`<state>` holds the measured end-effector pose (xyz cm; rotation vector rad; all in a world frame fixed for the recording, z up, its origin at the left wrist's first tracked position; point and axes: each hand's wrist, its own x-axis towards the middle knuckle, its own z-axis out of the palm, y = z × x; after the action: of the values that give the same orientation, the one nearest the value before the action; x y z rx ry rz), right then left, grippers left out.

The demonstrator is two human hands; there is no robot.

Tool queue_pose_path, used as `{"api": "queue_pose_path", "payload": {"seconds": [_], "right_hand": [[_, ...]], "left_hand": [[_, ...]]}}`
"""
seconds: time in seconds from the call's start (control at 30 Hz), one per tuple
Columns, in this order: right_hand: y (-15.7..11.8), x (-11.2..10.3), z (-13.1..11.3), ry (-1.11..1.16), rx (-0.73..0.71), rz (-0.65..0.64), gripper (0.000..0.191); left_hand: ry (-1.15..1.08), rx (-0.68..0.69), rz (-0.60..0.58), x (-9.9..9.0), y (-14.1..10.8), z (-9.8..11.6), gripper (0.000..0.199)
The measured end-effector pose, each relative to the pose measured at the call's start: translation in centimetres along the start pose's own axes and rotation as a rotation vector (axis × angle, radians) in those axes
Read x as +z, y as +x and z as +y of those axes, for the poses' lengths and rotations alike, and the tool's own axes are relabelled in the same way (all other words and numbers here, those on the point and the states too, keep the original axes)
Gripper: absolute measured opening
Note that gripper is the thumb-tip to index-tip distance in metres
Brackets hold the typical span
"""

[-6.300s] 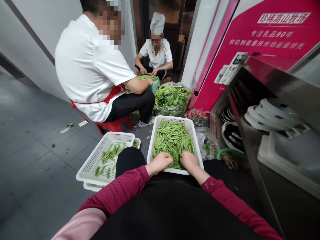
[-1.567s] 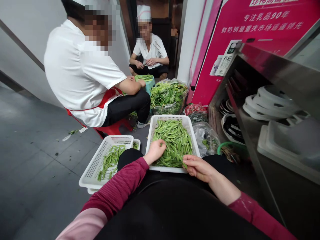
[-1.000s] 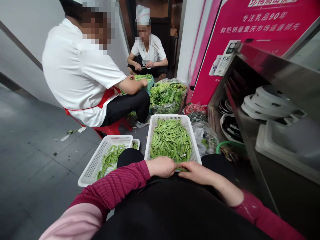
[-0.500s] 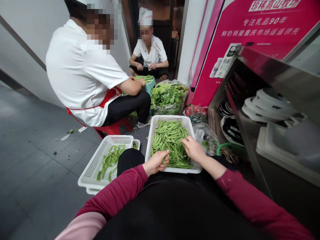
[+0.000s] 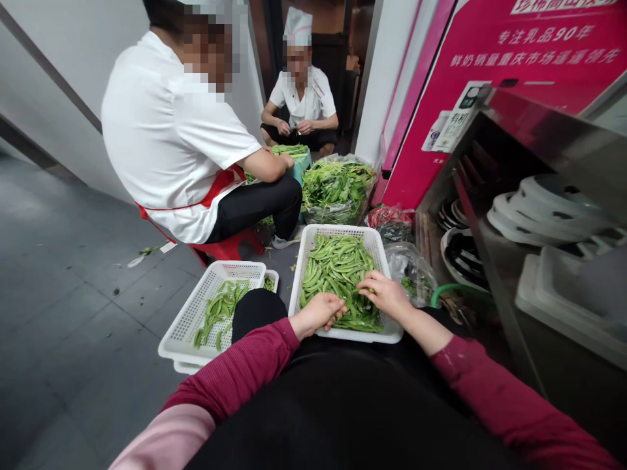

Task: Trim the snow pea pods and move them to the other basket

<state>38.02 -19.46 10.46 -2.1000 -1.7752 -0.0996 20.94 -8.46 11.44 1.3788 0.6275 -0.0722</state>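
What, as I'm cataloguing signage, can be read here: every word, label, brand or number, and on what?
"专注乳品90年" on the magenta panel.
"鲜奶销量重庆市场遥遥领先" on the same panel.
"有机" on the white carton printed there.
The panel's top line is cut off by the picture's edge: not fully readable.
Other print there: too small or blurred.

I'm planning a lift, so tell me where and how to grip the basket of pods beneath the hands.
Take the basket by its long side rims, probably best from left and right together: it is wide and open, and those rims stand bare beside the pods.
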Motion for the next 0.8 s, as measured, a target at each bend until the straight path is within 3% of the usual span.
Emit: {"api": "queue_pose_path", "payload": {"seconds": [0.13,0.33,0.53,0.7,0.8], "right_hand": [[-1.4,-1.2,-1.9,0.046,-0.032,-0.01,0.018],[-1.3,-3.3,-2.8,0.147,-0.129,-0.192,0.024],[-2.4,-3.5,-4.2,0.379,-0.218,-0.136,0.028],[-3.7,-2.4,-5.9,0.565,-0.062,0.03,0.023],[-4.0,-2.3,-6.4,0.78,0.182,0.104,0.02]], "left_hand": [[0.086,0.081,-0.041,0.8,-0.3,1.4,0.028],[0.37,0.067,-0.155,0.3,-1.3,2.7,0.018],[-0.007,-0.028,-0.264,0.1,-2.3,2.9,0.013],[-0.124,-0.028,-0.328,0.9,-2.8,2.6,0.015],[0.05,-0.002,-0.176,0.8,-2.2,2.0,0.013]]}}
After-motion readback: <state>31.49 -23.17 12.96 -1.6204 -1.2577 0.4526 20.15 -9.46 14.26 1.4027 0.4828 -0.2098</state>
